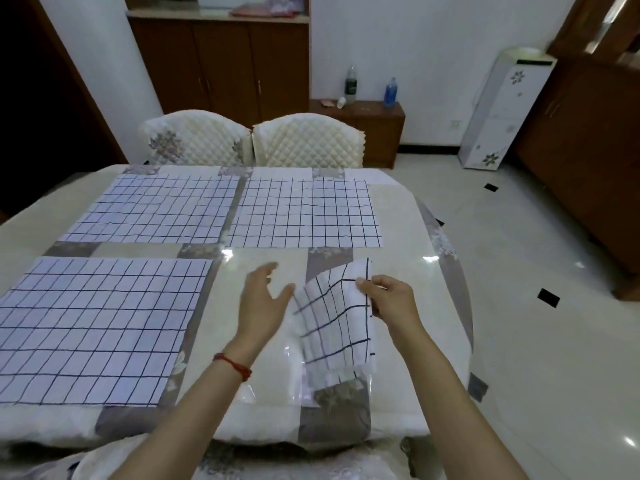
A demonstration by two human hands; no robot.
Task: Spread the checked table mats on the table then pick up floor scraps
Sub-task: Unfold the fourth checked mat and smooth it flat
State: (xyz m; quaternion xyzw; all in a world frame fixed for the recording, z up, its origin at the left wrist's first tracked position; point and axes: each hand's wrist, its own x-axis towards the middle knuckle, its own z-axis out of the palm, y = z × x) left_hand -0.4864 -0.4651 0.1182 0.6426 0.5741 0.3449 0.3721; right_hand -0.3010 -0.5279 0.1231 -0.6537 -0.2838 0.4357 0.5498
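Note:
Three checked table mats lie flat on the table (pixel 391 216): one at the far left (pixel 152 209), one at the far right (pixel 304 213), one at the near left (pixel 90 323). A fourth checked mat (pixel 332 327), folded and hanging, is pinched at its upper edge by my right hand (pixel 391 299) above the table's near right part. My left hand (pixel 263 303) is held open just left of that mat, fingers spread, apart from it. No floor scraps are plainly visible.
Two quilted white chairs (pixel 249 140) stand at the table's far side. A low wooden cabinet (pixel 367 126) with bottles sits behind them and a white water dispenser (pixel 502 109) at the right wall. Glossy tiled floor (pixel 536 258) lies to the right of the table.

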